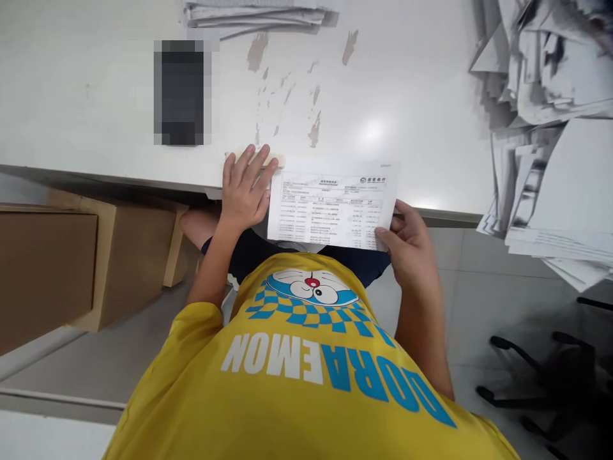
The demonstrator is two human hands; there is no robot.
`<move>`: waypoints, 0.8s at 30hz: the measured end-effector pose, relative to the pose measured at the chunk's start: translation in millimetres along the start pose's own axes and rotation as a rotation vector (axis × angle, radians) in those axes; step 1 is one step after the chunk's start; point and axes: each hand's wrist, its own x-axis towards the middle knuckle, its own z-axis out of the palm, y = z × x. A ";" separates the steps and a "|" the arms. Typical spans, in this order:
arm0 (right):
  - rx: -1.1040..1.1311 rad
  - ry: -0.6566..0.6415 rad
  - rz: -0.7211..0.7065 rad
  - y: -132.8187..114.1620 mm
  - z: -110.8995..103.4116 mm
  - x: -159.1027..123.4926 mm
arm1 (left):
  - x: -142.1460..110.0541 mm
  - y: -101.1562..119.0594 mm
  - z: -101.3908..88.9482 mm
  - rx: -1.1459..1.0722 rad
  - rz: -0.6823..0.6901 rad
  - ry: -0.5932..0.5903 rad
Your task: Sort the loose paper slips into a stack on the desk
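A white printed sheet (pixel 330 204), covered with rows of small text and a logo at its upper right, lies over the front edge of the table. Its lower part hangs beyond the edge. My right hand (pixel 410 241) pinches the sheet's lower right corner between thumb and fingers. At the sheet's left side, my left hand (pixel 246 186) rests on the table edge with its fingers stretched out. Under those fingertips is a flat, pale beige strip (pixel 278 160), partly covered; its kind I cannot make out.
Loose papers (pixel 560 172) pile up at the table's right, some overhanging the edge. A paper stack (pixel 253 16) lies at the back. A dark pixelated object (pixel 182 92) sits left on the white table (pixel 407 96). Cardboard boxes (pixel 129 249) stand lower left, a black chair base (pixel 546 377) lower right.
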 end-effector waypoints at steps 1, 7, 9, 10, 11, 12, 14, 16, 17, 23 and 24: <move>0.002 -0.009 -0.002 -0.4 -0.1 0.1 | -0.3 -0.1 -0.7 0.004 0.004 -0.004; 0.000 -0.012 -0.001 -0.9 -0.7 1.6 | -0.6 -0.7 -0.7 0.041 0.035 -0.014; 0.003 -0.011 0.002 -0.5 -0.8 2.2 | -0.2 -0.6 1.2 0.032 0.021 0.002; 0.006 -0.013 0.002 -0.3 -0.8 2.4 | 0.1 -0.5 2.5 0.034 0.024 0.007; 0.008 -0.016 0.001 -0.3 -0.9 2.6 | 0.4 -0.4 4.1 0.047 0.036 0.008; 0.009 -0.022 -0.002 -0.5 -1.0 2.7 | 0.6 -0.3 5.7 0.071 0.057 0.004; 0.005 -0.034 -0.006 -1.4 -1.3 2.5 | 0.6 0.2 8.1 0.147 0.107 -0.008; 0.003 -0.041 0.001 -3.0 -1.7 2.1 | -0.3 1.5 7.8 0.240 0.153 -0.029; 0.004 -0.042 0.006 -3.9 -2.1 1.9 | -1.1 2.6 6.2 0.288 0.173 -0.045; -0.017 -0.052 -0.015 -5.3 -7.4 3.5 | -6.0 15.1 -12.0 0.475 0.302 -0.174; -0.017 -0.051 -0.016 -5.0 -8.4 4.1 | -6.3 16.6 -13.5 0.490 0.314 -0.184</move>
